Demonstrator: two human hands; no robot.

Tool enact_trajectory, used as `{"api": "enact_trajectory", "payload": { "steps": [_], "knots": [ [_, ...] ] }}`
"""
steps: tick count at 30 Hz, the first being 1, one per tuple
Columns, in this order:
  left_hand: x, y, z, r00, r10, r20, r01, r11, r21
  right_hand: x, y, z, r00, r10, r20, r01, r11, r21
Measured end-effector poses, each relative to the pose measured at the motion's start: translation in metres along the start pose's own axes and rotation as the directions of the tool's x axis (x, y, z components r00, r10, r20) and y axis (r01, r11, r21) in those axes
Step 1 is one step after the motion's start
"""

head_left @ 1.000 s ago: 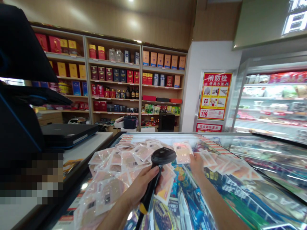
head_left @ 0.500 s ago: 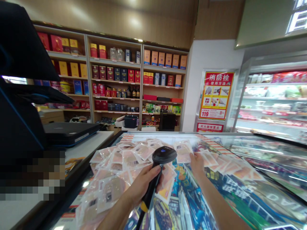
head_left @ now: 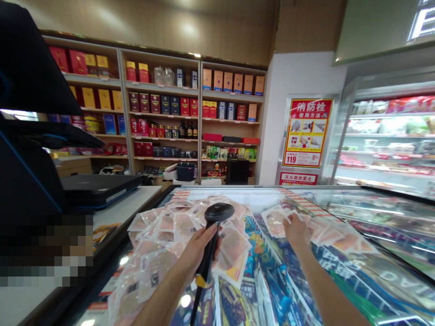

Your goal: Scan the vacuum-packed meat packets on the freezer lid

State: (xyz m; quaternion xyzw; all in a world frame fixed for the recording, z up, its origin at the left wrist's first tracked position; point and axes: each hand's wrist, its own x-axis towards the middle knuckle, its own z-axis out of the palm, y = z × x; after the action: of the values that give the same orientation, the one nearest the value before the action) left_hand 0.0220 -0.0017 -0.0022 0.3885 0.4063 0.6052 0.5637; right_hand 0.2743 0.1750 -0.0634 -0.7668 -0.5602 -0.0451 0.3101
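Observation:
My left hand [head_left: 200, 249] is wrapped round the handle of a black barcode scanner [head_left: 219, 213], its head up and its cable trailing down. To the right, my right hand [head_left: 296, 230] pinches the edge of a flat clear packet [head_left: 274, 221] over the glass freezer top. Many similar packets [head_left: 159, 267] lie in an overlapping heap on the left, some with small barcode labels. More packets [head_left: 234, 256] lie just beyond the scanner handle. A fanned row of packets [head_left: 335, 233] rests right of my right hand.
Under the glass are colourful bagged frozen goods [head_left: 261, 290]. On the left stand a black monitor [head_left: 34, 59] and a black cash drawer [head_left: 102, 188]. Shelves of boxed bottles [head_left: 163, 104] line the back wall. A lit refrigerated display [head_left: 390, 136] stands at right.
My right hand has moved right with the packet, away from the scanner and towards the fanned row. The scanner in my left hand has shifted slightly left.

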Motion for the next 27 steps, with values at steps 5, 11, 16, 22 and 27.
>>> {"api": "enact_trajectory", "payload": {
  "steps": [5,11,16,22,27],
  "knots": [
    [0.001,-0.001,-0.002,1.000,-0.002,-0.008,0.002,1.000,0.005,-0.007,-0.002,0.001,0.993,-0.093,-0.077,0.088,0.993,-0.073],
    [0.001,0.000,-0.003,0.999,0.026,0.020,-0.026,1.000,0.013,-0.024,-0.015,0.017,0.901,-0.416,0.123,0.425,0.903,-0.058],
    [0.002,0.001,-0.003,1.000,0.020,-0.009,-0.020,0.999,0.042,-0.013,0.007,0.027,0.920,-0.377,0.109,0.383,0.923,-0.041],
    [0.005,0.000,-0.008,1.000,0.017,-0.005,-0.017,0.999,0.038,-0.014,0.000,0.013,0.938,-0.343,0.052,0.347,0.930,-0.120],
    [0.005,0.002,-0.009,0.999,0.026,-0.030,-0.025,0.999,0.046,-0.049,-0.054,-0.007,0.853,-0.436,0.287,0.424,0.899,0.107]
  ]
}}
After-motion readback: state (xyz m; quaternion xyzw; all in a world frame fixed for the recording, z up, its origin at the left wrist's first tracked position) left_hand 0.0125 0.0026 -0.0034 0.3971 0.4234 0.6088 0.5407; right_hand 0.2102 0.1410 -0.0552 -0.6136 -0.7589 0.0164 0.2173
